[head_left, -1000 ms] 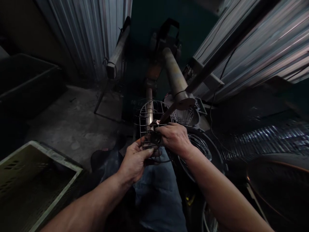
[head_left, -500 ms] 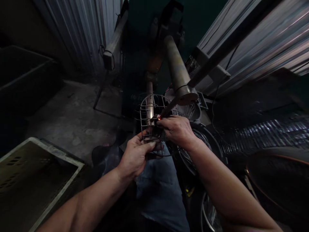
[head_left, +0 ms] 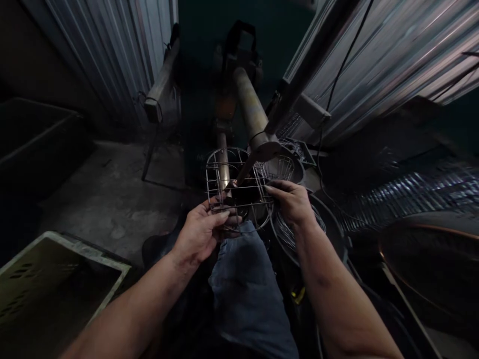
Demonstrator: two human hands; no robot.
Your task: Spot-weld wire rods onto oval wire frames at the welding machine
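Cage: wire cage [head_left: 239, 187] at the welder's electrode tip [head_left: 232, 185], above the knee.
Left hand [head_left: 200, 234]: fingers closed on cage's near rim.
Right hand [head_left: 294, 202]: fingertips pinching right edge.
Risk: fingers sit close to the tip, probably hot; burn or slip likely.

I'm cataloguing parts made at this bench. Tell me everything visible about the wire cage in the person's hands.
The wire cage is a small basket of thin bare metal rods crossed into a grid, with a rounded rim on its far side. It is held tilted above the person's knee. The left hand grips its near lower edge; the right hand holds its right side. A slanted metal rod meets it near the middle.
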